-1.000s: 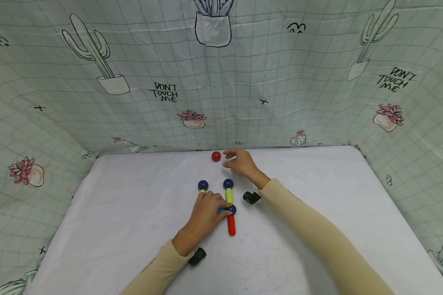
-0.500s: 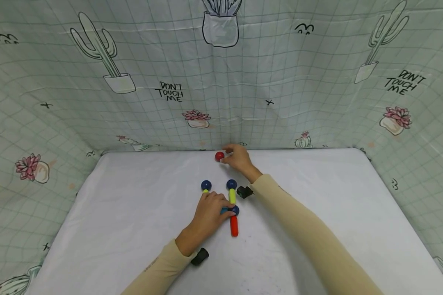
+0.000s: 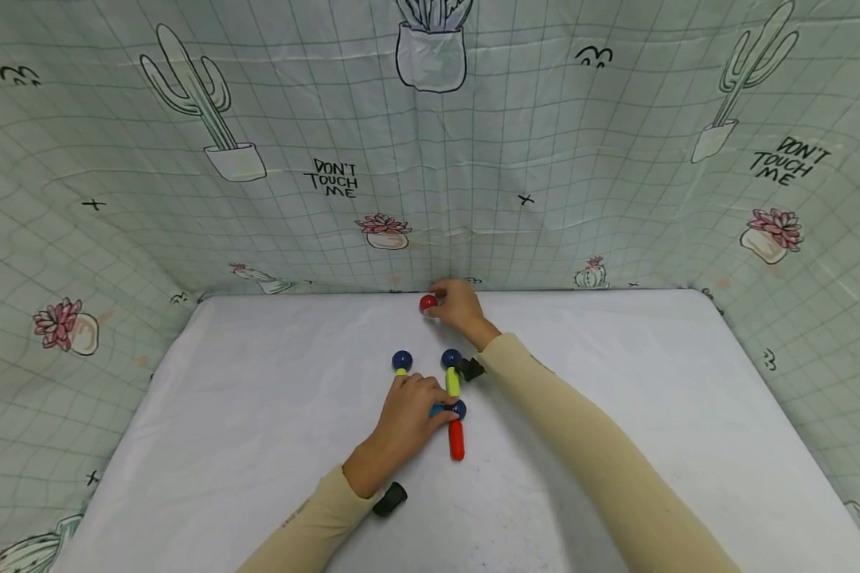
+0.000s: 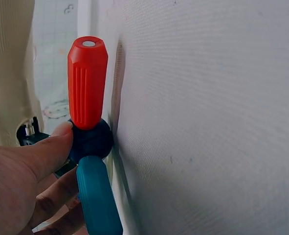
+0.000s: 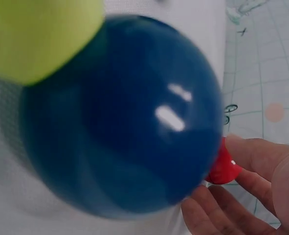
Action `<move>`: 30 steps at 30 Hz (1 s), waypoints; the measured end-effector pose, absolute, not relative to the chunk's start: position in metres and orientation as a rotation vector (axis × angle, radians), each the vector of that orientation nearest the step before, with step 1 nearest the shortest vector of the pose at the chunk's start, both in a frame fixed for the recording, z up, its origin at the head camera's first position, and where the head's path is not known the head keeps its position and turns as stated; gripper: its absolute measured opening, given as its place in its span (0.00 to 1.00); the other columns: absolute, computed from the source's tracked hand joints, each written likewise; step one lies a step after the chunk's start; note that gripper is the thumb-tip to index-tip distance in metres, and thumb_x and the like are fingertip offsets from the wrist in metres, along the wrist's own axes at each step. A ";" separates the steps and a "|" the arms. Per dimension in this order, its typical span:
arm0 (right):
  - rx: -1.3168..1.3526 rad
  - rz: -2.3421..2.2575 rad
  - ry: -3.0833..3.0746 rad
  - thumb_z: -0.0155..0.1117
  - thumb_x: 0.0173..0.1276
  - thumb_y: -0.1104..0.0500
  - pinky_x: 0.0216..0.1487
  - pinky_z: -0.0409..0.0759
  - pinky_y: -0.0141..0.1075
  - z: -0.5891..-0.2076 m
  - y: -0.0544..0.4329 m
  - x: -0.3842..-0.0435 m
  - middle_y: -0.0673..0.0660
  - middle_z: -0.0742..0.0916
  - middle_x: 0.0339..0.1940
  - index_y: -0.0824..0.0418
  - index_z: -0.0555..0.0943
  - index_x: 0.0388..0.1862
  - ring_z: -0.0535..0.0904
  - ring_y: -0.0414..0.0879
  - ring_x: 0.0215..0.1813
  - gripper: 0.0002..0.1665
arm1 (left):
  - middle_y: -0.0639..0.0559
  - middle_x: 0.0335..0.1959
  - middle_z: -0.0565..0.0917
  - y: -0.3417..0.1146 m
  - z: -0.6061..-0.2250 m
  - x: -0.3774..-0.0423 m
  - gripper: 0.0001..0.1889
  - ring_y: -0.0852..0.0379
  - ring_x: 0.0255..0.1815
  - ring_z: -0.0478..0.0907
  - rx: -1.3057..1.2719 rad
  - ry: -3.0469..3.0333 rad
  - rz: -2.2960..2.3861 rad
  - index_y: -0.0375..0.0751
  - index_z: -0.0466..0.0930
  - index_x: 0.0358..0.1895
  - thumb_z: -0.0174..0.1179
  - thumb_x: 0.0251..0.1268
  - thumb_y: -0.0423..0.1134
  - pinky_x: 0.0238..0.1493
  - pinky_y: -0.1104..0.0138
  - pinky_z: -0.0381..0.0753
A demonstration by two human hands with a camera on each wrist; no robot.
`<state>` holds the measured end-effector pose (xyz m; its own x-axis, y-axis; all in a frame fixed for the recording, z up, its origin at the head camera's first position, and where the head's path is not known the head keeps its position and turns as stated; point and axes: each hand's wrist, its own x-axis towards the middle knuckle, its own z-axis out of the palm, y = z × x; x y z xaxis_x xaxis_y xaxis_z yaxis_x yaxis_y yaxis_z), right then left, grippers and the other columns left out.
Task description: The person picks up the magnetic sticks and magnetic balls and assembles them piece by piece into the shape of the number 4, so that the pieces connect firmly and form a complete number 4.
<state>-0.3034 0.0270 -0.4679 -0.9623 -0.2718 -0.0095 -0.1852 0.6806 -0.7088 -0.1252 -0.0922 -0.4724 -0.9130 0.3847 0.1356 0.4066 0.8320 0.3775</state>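
Observation:
My left hand [image 3: 410, 410] holds a dark blue ball [image 4: 99, 142] of a stick-and-ball magnetic toy, the thumb lying against it. From this ball run a red stick [image 4: 87, 83], a teal stick [image 4: 99, 196] partly under the hand, and a yellow-green stick [image 3: 453, 382] leading to another blue ball [image 3: 451, 357]. A third blue ball [image 3: 402, 360] sits on a yellow-green stick mostly covered by the left hand. At the table's back edge my right hand [image 3: 459, 305] pinches a loose red ball [image 5: 223, 169] between thumb and fingers.
The white-covered table [image 3: 287, 382] ends at a printed fabric curtain [image 3: 473, 175], just behind the right hand. A black wrist camera [image 3: 469, 368] hangs from the right sleeve, close by the far blue ball. Another black camera [image 3: 390, 500] sits under the left wrist.
My right hand has moved left onto the red ball, its fingers closing round it. The left hand keeps its hold on the toy. The head view has shifted slightly.

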 end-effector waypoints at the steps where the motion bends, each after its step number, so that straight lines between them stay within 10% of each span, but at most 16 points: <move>1: -0.383 -1.135 2.783 0.76 0.67 0.65 0.64 0.81 0.47 -0.468 0.026 -0.304 0.67 0.87 0.62 0.69 0.83 0.64 0.83 0.59 0.64 0.27 | 0.56 0.34 0.87 -0.092 -0.473 -0.125 0.11 0.56 0.39 0.78 -0.639 -2.949 -0.631 0.47 0.95 0.44 0.76 0.64 0.47 0.50 0.59 0.73; 30: -0.389 -1.321 2.733 0.76 0.68 0.63 0.48 0.86 0.44 -0.458 0.061 -0.273 0.65 0.90 0.53 0.68 0.87 0.57 0.87 0.57 0.54 0.19 | 0.54 0.35 0.87 -0.090 -0.471 -0.124 0.10 0.54 0.41 0.79 -0.603 -2.987 -0.688 0.45 0.95 0.45 0.76 0.64 0.44 0.53 0.57 0.74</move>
